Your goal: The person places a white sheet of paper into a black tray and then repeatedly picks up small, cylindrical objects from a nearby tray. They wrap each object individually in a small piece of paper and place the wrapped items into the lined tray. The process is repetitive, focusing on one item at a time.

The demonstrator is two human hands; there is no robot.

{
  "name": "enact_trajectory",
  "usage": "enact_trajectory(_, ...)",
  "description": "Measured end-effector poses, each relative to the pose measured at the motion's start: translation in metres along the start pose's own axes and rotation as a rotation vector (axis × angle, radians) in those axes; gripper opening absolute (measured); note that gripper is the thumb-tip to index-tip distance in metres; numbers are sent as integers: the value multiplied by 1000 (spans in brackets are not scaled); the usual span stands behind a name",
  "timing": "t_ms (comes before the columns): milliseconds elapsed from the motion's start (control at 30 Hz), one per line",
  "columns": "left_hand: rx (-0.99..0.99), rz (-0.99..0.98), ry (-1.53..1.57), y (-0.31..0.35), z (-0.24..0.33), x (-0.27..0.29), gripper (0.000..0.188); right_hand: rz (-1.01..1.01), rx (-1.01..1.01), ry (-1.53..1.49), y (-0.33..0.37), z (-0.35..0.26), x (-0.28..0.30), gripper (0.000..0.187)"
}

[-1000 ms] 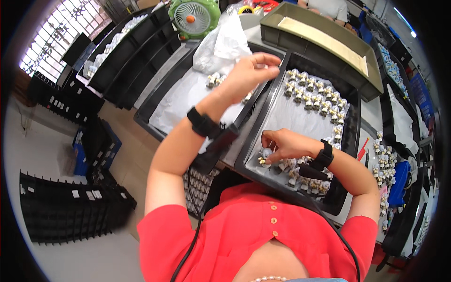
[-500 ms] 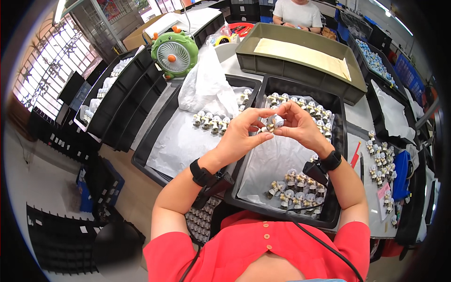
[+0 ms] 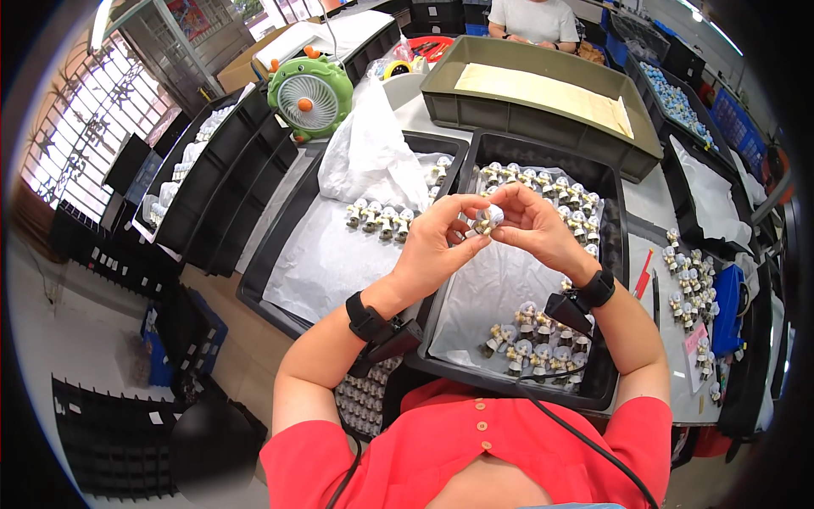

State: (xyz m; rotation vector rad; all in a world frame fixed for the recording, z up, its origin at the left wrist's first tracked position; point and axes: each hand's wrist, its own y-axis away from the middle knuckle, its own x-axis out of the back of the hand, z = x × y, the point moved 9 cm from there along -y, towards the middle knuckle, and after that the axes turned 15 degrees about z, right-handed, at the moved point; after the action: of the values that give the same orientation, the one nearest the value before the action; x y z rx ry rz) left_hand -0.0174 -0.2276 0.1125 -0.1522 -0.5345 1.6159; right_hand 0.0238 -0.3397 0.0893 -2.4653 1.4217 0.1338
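Note:
Between the fingertips of both my hands is a small figurine (image 3: 487, 220) with a pale grey-white head. My left hand (image 3: 437, 244) pinches it from the left, and my right hand (image 3: 536, 231) grips it from the right, so much of its body is hidden. Both hands are above the right black tray (image 3: 617, 246), which is lined with white sheeting. Similar figurines (image 3: 543, 352) stand in rows at its near end, and more line its far side. In the left black tray (image 3: 280, 318), a short row of figurines (image 3: 379, 219) stands on white sheeting.
A green fan (image 3: 310, 100) stands behind the left tray. An olive bin (image 3: 543, 102) holding a pale sheet sits beyond the right tray. Loose figurines (image 3: 691, 280), a red tool (image 3: 644, 271) and a blue box (image 3: 727, 310) lie at right. Opposite is a person in white (image 3: 534, 21).
The figurine has turned a little and shifted slightly left between my fingers. Both hands keep their hold on it; the camera view has moved slightly.

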Motion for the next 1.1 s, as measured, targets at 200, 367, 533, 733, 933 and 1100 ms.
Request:
enact_trajectory(200, -112, 34, -157, 2, 10, 3, 47, 20, -100, -1, -1, 12, 2, 36)
enact_trajectory(367, -129, 59, -147, 3, 20, 3, 53, 24, -96, -9, -2, 14, 5, 35)
enact_trajectory(533, -56, 59, -94, 2, 13, 4, 53, 46, -93, 4, -1, 10, 5, 35)
enact_trajectory(733, 80, 15, 87, 3, -6, 1, 42, 69, -21, 60, -2, -1, 5, 37)
enact_trajectory(933, 349, 23, 335, 5, -23, -5, 37, 79, 92, 122, 0, -9, 4, 42)
enact_trajectory(1100, 590, -15, 691, 10, -33, -15, 33, 81, 183, 235, 6, -17, -4, 50)
